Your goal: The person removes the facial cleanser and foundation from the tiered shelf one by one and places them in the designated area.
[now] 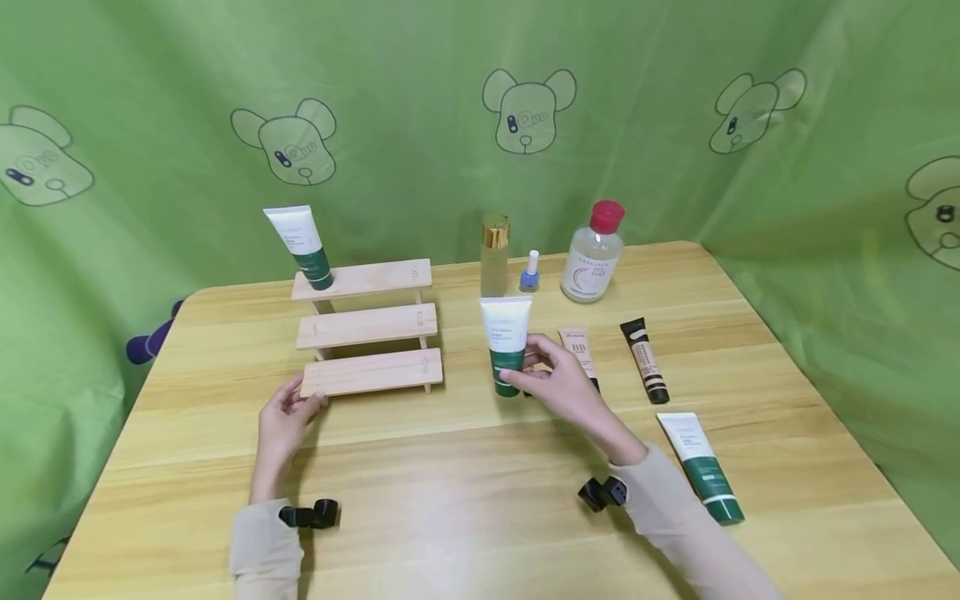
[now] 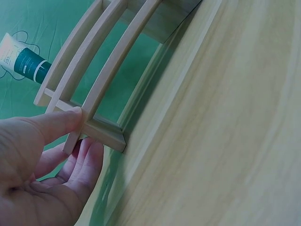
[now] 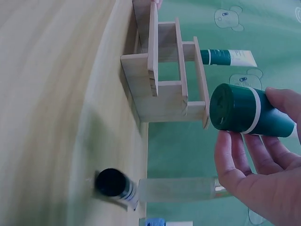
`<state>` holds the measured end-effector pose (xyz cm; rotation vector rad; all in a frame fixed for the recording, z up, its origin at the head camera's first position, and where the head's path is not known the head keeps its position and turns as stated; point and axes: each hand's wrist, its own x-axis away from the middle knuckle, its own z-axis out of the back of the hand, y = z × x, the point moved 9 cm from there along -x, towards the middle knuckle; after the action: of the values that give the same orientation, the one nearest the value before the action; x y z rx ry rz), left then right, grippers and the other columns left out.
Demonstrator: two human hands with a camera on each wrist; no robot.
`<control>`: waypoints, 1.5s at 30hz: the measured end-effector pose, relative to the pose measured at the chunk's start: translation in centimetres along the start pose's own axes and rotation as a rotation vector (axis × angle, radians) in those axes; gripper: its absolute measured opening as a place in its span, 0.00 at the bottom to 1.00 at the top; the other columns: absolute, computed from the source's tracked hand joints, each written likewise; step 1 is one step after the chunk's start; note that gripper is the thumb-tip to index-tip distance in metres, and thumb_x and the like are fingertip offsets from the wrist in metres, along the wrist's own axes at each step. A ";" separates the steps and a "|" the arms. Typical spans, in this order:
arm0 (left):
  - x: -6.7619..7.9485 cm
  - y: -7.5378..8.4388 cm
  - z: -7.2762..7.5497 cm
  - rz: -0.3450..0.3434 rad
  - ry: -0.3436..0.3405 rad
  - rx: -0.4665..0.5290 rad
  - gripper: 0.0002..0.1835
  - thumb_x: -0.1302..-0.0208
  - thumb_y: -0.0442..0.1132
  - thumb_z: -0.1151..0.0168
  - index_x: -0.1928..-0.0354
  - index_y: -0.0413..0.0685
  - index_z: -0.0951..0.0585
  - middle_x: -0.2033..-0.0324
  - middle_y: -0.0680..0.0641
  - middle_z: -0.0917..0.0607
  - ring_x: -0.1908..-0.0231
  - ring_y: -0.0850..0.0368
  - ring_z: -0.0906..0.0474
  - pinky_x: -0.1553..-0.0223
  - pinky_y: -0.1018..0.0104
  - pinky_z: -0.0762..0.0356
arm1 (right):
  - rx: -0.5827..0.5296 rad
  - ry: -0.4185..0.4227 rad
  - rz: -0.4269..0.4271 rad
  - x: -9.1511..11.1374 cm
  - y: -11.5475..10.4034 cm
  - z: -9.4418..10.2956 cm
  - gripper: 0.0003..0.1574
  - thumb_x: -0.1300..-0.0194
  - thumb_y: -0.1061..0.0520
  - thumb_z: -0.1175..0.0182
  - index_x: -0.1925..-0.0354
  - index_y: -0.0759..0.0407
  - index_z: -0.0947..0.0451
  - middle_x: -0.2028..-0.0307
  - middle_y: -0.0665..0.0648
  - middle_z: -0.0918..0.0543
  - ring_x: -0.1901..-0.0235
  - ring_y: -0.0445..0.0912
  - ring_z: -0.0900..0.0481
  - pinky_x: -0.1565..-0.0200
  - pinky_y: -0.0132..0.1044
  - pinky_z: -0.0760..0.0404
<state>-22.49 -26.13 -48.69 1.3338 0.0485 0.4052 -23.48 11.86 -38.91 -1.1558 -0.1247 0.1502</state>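
My left hand [image 1: 283,421] pinches the left end of the lowest step of a three-tier wooden stand [image 1: 375,372]; the left wrist view shows the thumb on top and fingers beneath. In my right hand [image 1: 566,385] is a green-and-white squeeze tube [image 1: 507,332], gripped near its green cap end, cap down. The right wrist view shows the tube's cap [image 3: 225,107] raised off the tabletop, right of the stand. Another green-and-white tube [image 1: 302,244] stands cap down on the top step's left end. The middle and lowest steps hold nothing.
Behind the right hand stand a gold-capped bottle [image 1: 494,258], a blue nail polish bottle [image 1: 529,273] and a red-capped bottle [image 1: 592,258]. To the right lie a pink BB tube [image 1: 577,346], a black-ended tube [image 1: 647,362] and another green-and-white tube [image 1: 701,468]. Green curtains [image 1: 420,150] surround the table.
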 end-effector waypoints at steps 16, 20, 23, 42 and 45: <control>-0.1 0.0 0.0 0.003 -0.003 0.031 0.28 0.36 0.31 0.41 0.34 0.37 0.34 0.60 0.50 0.22 0.68 0.73 0.25 0.60 0.82 0.22 | 0.060 0.033 -0.071 3.8 3.0 2.6 0.29 0.42 0.53 0.33 0.46 0.64 0.28 0.56 0.60 0.21 0.55 0.51 0.24 0.54 0.37 0.23; -0.1 0.0 0.0 0.006 -0.009 0.021 0.28 0.35 0.32 0.41 0.34 0.37 0.34 0.59 0.50 0.23 0.68 0.73 0.25 0.61 0.82 0.22 | 0.065 0.039 -0.094 4.8 4.3 3.1 0.29 0.42 0.54 0.33 0.46 0.64 0.27 0.57 0.60 0.20 0.56 0.50 0.24 0.54 0.38 0.24; 0.0 0.0 0.0 0.003 -0.008 0.018 0.28 0.35 0.32 0.40 0.34 0.37 0.34 0.60 0.51 0.23 0.68 0.73 0.25 0.61 0.82 0.22 | 0.065 0.045 -0.121 5.5 5.1 3.3 0.29 0.42 0.54 0.33 0.45 0.65 0.28 0.57 0.60 0.20 0.56 0.50 0.24 0.55 0.38 0.24; 0.0 0.0 0.0 -0.006 0.001 0.026 0.28 0.37 0.32 0.39 0.35 0.36 0.33 0.63 0.52 0.23 0.69 0.72 0.25 0.62 0.81 0.22 | 0.118 0.076 -0.313 9.3 10.1 5.2 0.34 0.43 0.52 0.32 0.44 0.68 0.30 0.55 0.61 0.20 0.59 0.44 0.24 0.61 0.29 0.22; 0.0 0.0 0.1 -0.003 0.000 0.014 0.29 0.36 0.33 0.39 0.34 0.37 0.34 0.62 0.52 0.23 0.68 0.72 0.25 0.62 0.82 0.22 | 0.124 0.074 -0.360 9.9 10.9 5.3 0.36 0.44 0.51 0.31 0.43 0.68 0.30 0.55 0.61 0.21 0.60 0.43 0.25 0.64 0.29 0.22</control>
<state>-22.48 -26.19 -48.64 1.3477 0.0529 0.4030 -15.30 22.71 -46.64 -0.9972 -0.2521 -0.2004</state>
